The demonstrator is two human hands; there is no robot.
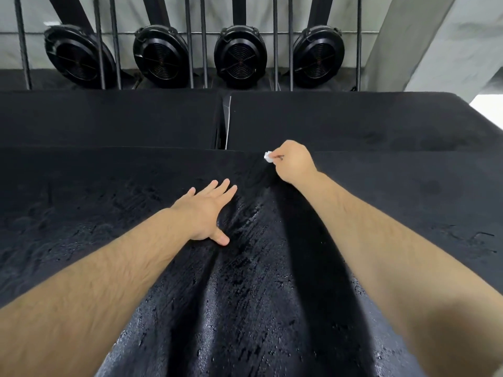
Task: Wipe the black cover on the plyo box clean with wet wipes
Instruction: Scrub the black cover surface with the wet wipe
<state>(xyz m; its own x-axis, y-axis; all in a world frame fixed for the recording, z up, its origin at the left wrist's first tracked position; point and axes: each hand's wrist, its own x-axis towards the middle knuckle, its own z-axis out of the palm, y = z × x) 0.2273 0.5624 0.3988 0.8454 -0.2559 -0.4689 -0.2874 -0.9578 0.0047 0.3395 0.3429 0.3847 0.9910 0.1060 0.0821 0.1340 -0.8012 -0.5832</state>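
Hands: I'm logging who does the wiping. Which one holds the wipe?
The right hand, gripping a small white wipe at the far edge of the cover; the left hand lies flat on it, fingers spread, holding nothing.

a pale grey wall (125, 12) runs across the back, with thin dark upright bars (359, 17) in front of it. four round black fan housings (241, 57) stand in a row on a dark floor strip (8, 78). a broad grey column (435, 36) slants up at the right, with a bright patch (490, 104) beside its foot. the light is even and soft.
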